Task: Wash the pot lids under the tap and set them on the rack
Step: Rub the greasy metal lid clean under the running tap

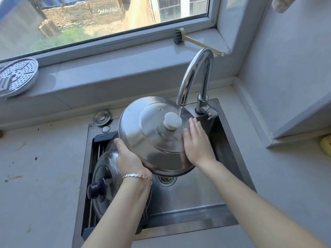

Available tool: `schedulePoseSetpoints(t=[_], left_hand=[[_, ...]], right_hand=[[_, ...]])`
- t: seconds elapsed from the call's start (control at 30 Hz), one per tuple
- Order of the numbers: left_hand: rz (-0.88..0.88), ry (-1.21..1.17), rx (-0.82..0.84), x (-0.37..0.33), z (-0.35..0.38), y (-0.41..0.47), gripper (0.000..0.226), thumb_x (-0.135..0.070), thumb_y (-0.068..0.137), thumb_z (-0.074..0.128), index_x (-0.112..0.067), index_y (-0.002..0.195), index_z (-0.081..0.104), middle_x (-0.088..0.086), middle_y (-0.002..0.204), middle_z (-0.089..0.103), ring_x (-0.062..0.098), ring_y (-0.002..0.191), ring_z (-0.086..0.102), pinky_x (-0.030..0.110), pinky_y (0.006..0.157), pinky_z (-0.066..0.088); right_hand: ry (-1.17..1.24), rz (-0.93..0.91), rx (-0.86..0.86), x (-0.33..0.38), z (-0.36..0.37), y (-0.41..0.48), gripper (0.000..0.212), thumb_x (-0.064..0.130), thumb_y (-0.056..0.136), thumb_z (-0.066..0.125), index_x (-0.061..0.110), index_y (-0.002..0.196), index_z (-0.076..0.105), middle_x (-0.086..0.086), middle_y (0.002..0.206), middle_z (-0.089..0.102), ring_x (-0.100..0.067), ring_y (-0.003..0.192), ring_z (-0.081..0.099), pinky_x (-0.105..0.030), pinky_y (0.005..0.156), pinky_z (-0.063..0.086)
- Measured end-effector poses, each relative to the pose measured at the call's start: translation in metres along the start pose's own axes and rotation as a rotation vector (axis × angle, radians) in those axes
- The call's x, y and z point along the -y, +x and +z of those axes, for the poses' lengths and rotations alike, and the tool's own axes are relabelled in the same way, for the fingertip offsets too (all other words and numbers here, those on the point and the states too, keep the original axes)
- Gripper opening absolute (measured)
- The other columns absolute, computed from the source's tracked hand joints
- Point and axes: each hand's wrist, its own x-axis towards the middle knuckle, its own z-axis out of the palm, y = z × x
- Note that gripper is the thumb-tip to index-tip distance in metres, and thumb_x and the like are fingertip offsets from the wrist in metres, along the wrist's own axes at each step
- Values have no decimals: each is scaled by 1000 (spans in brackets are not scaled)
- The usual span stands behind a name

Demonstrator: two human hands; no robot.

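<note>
While water runs from the tap onto the steel lid, just beside its white knob, I hold that lid tilted over the sink, knob side up.

L hand grips the lower-left rim: thumb on top, other fingers hidden under the edge. R hand lies flat on the lid's right side, fingers straight & pressed together, holding nothing. Bracelet on my L wrist.

Below my L hand a 2nd lid w/ a dark knob rests on the rack across the sink's left part, partly hidden by my forearm. Drain shows just under the held lid's lower rim.

On the windowsill: a brush at right, a perforated steel plate at far left. Worktop left of the sink has a few specks & stains.
</note>
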Motion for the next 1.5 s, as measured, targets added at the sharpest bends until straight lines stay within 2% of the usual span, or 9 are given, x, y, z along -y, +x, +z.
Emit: schedulePoseSetpoints(t=[0.2, 0.43, 0.67, 0.8, 0.97, 1.1, 1.23, 1.4, 1.5], left_hand=[[-85, 259, 299, 10, -20, 5, 50, -53, 89, 46, -10, 85, 70, 18, 85, 68, 34, 82, 62, 54, 84, 52], [-19, 357, 331, 19, -8, -3, 42, -41, 93, 46, -12, 69, 66, -2, 54, 69, 25, 68, 64, 35, 72, 52], [90, 411, 287, 20, -14, -2, 39, -51, 85, 51, -12, 81, 52, 10, 81, 48, 25, 73, 44, 37, 69, 38], [109, 409, 300, 17, -21, 6, 36, -47, 90, 48, -12, 81, 52, 10, 85, 46, 23, 77, 43, 34, 68, 36], [210, 463, 376, 17, -21, 7, 35, -44, 91, 48, -11, 84, 52, 10, 81, 44, 23, 73, 39, 34, 66, 32], [211, 417, 379, 12, -22, 6, 48, -58, 72, 51, -11, 82, 53, 12, 82, 46, 25, 74, 42, 38, 68, 36], [168, 315, 168, -1, -20, 16, 52, -59, 76, 51, -15, 51, 60, 10, 72, 60, 26, 71, 56, 48, 76, 52], [255, 396, 107, -8, -11, 26, 54, -59, 84, 44, -11, 58, 46, 9, 64, 43, 23, 64, 43, 34, 63, 40], [248, 377, 113, -1, -4, 12, 45, -48, 92, 42, -13, 64, 44, 7, 64, 39, 21, 62, 38, 30, 60, 35]], right_hand=[[65, 16, 102, -5, -34, 58, 43, 28, 101, 21, 19, 140, 37, 2, 153, 26, -15, 144, 13, -27, 114, 8], [-292, -551, 231, 52, -5, 10, 51, 39, 96, 27, 20, 143, 34, 0, 154, 22, -18, 145, 5, -33, 115, -2], [-7, 131, 79, 48, 0, 40, 59, 49, 97, 20, 16, 145, 23, -7, 154, 20, -23, 144, 8, -42, 117, 6], [-103, -44, 102, 55, 4, 29, 55, 45, 98, 17, 18, 147, 20, -4, 157, 11, -25, 145, -4, -45, 116, -4], [-87, -475, 18, 55, -3, 25, 63, 44, 86, 12, 17, 119, 59, 2, 130, 54, -14, 130, 37, -28, 106, 12], [49, -192, 85, 29, -14, 57, 38, 50, 90, 23, 34, 91, 58, -3, 106, 59, -25, 112, 52, -40, 103, 33], [167, 250, 302, -12, -30, 70, 50, 43, 98, 23, 12, 111, 59, -15, 125, 57, -26, 112, 53, -43, 102, 40], [162, -71, 145, 9, -35, 26, 31, 38, 97, 36, 18, 117, 50, -3, 108, 56, -19, 96, 54, -32, 84, 40], [-289, -239, 158, 28, -15, 12, 36, 41, 96, 35, 13, 116, 46, -9, 109, 47, -31, 91, 56, -37, 75, 40]])
